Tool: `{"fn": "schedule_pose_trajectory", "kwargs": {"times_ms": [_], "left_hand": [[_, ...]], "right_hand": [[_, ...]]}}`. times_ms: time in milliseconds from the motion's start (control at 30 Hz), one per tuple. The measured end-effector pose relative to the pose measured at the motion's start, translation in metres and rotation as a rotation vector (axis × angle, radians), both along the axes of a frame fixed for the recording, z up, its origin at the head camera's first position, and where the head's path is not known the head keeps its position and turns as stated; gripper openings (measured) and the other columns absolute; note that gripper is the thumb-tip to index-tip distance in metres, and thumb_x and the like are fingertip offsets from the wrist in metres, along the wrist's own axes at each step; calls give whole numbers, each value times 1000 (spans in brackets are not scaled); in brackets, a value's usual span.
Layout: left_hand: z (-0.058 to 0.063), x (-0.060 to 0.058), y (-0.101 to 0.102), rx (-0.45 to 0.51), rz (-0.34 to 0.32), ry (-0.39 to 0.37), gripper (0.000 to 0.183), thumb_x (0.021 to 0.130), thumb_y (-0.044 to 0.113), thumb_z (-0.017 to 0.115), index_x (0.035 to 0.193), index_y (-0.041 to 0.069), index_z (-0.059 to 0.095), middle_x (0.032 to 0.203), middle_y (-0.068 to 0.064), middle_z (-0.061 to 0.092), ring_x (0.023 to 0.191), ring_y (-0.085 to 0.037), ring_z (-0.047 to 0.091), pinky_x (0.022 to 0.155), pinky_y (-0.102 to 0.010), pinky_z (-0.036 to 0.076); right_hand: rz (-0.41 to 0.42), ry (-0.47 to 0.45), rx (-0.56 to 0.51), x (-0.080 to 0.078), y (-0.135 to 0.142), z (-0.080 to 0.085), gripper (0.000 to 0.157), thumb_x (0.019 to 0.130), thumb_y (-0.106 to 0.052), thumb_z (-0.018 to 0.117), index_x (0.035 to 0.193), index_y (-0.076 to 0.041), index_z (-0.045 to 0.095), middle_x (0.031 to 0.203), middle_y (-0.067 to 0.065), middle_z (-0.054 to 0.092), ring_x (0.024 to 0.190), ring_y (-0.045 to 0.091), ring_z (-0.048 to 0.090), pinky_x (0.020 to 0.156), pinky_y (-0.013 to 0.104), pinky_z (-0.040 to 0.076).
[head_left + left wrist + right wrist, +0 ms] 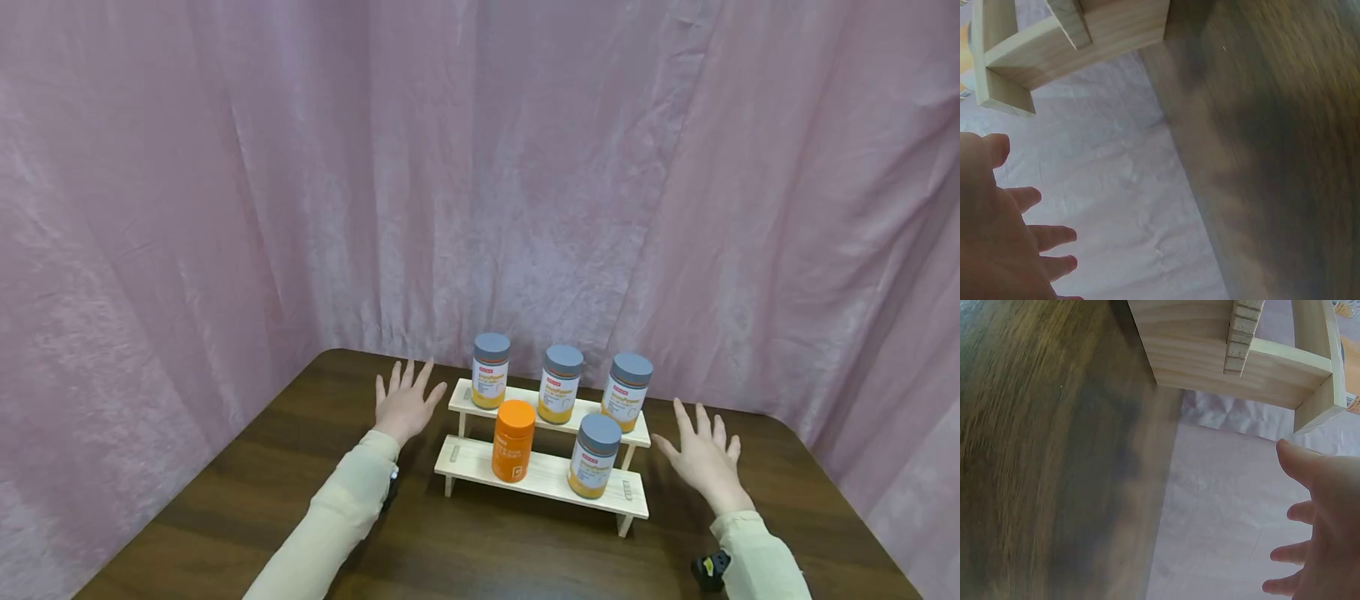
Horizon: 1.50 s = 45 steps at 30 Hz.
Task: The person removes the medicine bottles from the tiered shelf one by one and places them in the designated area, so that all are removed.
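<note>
A pale two-step wooden rack [547, 467] stands on the table between my hands. Three jars with blue-grey lids line its upper step: a left jar [491, 372], a middle jar [559, 385] and a right jar [627, 393]. On the lower step are an orange jar [513, 442] and another blue-grey-lidded jar [595, 457]. My left hand [405, 403] is held beside the rack's left end, fingers spread, apart from it. To the right of the rack my right hand [703, 460] also has its fingers spread and holds nothing. Both wrist views show the rack's end beyond the thumb.
The dark brown wooden table [480, 550] has rounded far corners. Pink velvety curtains [555, 183] hang behind it and along both sides. A small black device [711, 571] is worn at my right wrist.
</note>
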<state>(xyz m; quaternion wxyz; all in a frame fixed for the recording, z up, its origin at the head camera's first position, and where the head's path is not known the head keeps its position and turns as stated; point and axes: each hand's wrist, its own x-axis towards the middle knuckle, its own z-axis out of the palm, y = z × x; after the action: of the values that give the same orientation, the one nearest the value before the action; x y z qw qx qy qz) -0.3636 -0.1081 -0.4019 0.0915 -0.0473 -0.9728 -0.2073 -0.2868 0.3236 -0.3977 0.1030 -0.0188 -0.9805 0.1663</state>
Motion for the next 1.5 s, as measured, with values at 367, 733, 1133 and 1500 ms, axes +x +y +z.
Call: {"fn": "schedule_pose_trajectory", "kwargs": {"times_ms": [367,733,1133,1500], "left_hand": [[9,2,5,103,7,-55,64,102,48,37,155,18,22,150,-20,41,141,-43,32,113,-63,20],[17,1,11,470,-97,-55,57,103,48,35,144,8,39,114,-20,69,113,-37,62,97,-51,46],[15,1,15,662,-129,-29,44,101,29,51,134,-1,49,87,-18,70,71,-23,67,88,-43,50],[4,0,16,725,-164,-49,45,97,23,58,135,1,49,82,-15,69,77,-33,69,87,-42,50]], "right_hand": [[-21,-27,-46,2,1,9,82,97,-47,51,153,-1,13,150,40,9,136,63,6,104,75,10],[-48,-38,-38,1,-6,9,65,97,-31,53,147,1,27,139,39,33,123,59,40,85,68,44],[-171,131,-185,2,-23,19,54,96,-27,52,141,-2,38,133,32,49,115,53,52,82,63,46],[-130,369,-479,1,-39,17,42,96,-15,56,134,0,50,125,25,61,111,35,63,92,36,50]]}}
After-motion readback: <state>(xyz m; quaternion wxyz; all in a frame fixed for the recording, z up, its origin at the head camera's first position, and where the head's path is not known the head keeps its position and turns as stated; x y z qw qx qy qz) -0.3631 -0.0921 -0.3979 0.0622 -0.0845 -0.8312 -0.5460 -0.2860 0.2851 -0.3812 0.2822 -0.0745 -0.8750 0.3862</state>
